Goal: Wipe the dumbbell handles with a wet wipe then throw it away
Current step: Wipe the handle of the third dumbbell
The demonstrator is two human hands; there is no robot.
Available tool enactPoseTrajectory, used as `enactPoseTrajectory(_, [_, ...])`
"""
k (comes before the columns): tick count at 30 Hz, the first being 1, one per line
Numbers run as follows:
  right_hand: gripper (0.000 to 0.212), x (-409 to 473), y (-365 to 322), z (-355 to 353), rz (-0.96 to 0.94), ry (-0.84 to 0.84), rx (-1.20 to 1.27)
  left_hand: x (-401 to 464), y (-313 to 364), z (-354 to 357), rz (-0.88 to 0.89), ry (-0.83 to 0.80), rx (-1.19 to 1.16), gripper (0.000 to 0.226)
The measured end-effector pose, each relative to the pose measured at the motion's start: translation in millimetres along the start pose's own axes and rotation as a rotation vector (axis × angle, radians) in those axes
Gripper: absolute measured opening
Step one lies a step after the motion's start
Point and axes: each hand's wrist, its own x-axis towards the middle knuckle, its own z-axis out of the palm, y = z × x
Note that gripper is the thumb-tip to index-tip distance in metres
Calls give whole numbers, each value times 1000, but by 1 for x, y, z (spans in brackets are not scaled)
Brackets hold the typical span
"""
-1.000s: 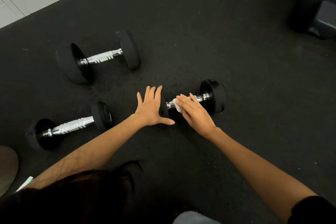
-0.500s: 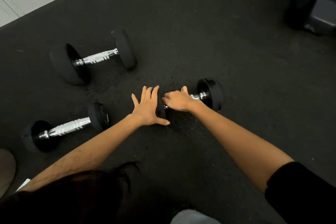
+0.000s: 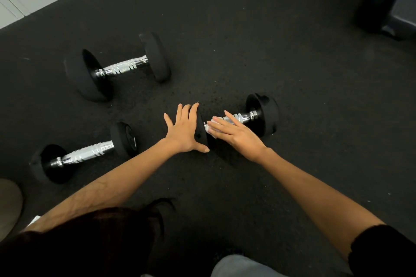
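While left hand (image 3: 184, 132) presses dumbbell (image 3: 267, 114), right hand (image 3: 236, 135) presses wipe (image 3: 211, 130) on handle (image 3: 242, 117).

The dumbbell handles (image 3: 123, 67) are glossy chromed metal, with rougher knurled bands around the grip zone. The dumbbell heads (image 3: 157, 58) are matt black and look like rubber. The wet wipe (image 3: 211, 130) is a white, soft, crumpled, matt sheet, and the floor (image 3: 270, 51) is matt black with a rough, granular surface.

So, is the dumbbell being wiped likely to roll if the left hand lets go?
Probably: the dumbbell has round ends, and the left hand braces one. It looks heavy for its size, so rolling slowly. The wet wipe may make its chrome handle slippery.
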Motion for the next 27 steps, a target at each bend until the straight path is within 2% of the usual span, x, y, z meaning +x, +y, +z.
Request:
enactPoseTrajectory(3, [80,-11,9,-2,16,42,-37,0,0,0,0,-2,-1,131])
enactPoseTrajectory(9, [51,-12,-2,5,51,119,50,0,1,-1,-10,-5,-6,131])
enactPoseTrajectory(13, [52,2,-13,9,17,101,44,0,1,-1,-11,-2,-1,130])
enactPoseTrajectory(16, [51,-1,-9,5,127,160,128,0,1,0,-6,-2,-2,130])
enactPoseTrajectory(21, [31,-5,-2,3,286,263,169,-2,1,2,-4,11,-23,131])
enactPoseTrajectory(25, [32,6,-10,5,377,256,194,-1,2,1,-3,9,-22,130])
enactPoseTrajectory(27, [37,16,-18,5,350,190,212,-1,1,0,-3,7,-23,129])
